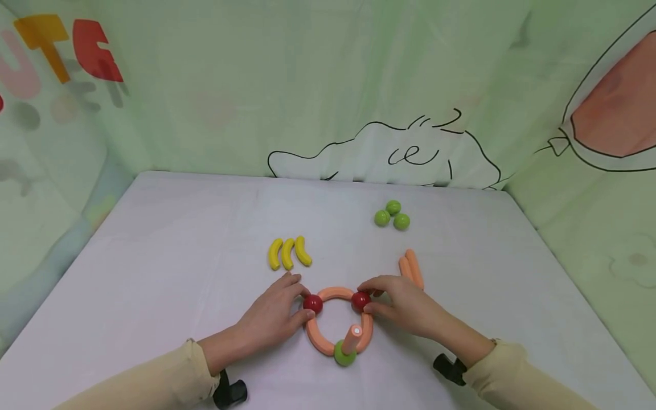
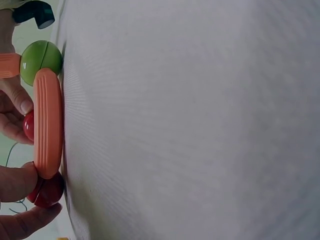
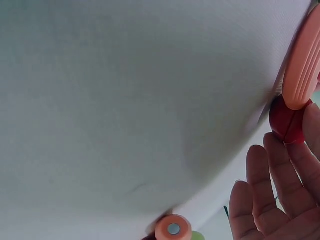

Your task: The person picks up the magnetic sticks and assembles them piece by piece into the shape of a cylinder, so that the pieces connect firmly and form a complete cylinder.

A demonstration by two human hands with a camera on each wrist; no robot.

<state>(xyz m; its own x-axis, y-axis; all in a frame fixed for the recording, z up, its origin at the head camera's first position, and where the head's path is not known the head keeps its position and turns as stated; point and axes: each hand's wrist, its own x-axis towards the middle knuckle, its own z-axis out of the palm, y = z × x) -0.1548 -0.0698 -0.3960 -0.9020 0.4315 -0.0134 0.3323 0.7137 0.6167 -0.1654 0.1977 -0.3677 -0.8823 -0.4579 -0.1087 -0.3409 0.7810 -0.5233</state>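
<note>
On the white table lies a ring of curved orange rods (image 1: pixel 335 292) joined by two red balls and one green ball (image 1: pixel 344 354). From the green ball a straight orange rod (image 1: pixel 352 340) stands up, slightly tilted. My left hand (image 1: pixel 274 312) pinches the left red ball (image 1: pixel 312 304) between thumb and finger; the left wrist view shows a grooved curved rod (image 2: pixel 48 122) meeting that ball. At the ring's other side my right hand (image 1: pixel 407 304) pinches the right red ball (image 1: pixel 361 302), its remaining fingers extended in the right wrist view.
Three yellow curved pieces (image 1: pixel 288 254) lie beyond my left hand. Two straight orange rods (image 1: pixel 414 269) lie just beyond the right hand, and three green balls (image 1: pixel 393 207) sit farther back. A printed fabric wall (image 1: pixel 318 74) closes off the table's far edge.
</note>
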